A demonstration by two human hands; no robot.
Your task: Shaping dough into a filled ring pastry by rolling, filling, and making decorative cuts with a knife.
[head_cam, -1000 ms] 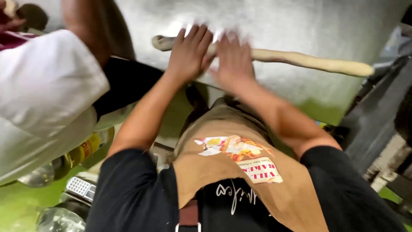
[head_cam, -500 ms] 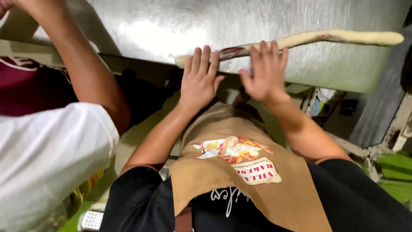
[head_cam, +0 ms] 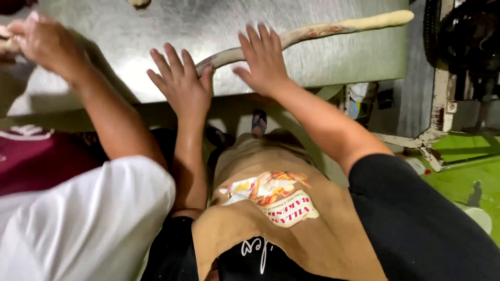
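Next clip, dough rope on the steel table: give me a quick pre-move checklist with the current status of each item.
1. Left hand flat on the dough rope: ok, fingers spread over its near end.
2. Right hand on the rope: ok, palm down.
3. Rope fully on the table: ok, though its far end lies near the right edge.
4. Rope even in thickness: not ok, it looks thinner near the hands.
5. Co-worker's hand apart from the rope: ok.
6. Rope sticking to the table: cannot tell.

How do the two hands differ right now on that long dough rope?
The left hand lies flat at the near end of the long pale dough rope, closer to the steel table edge. The right hand sits farther along and farther in. Both are open, fingers spread, palms down.
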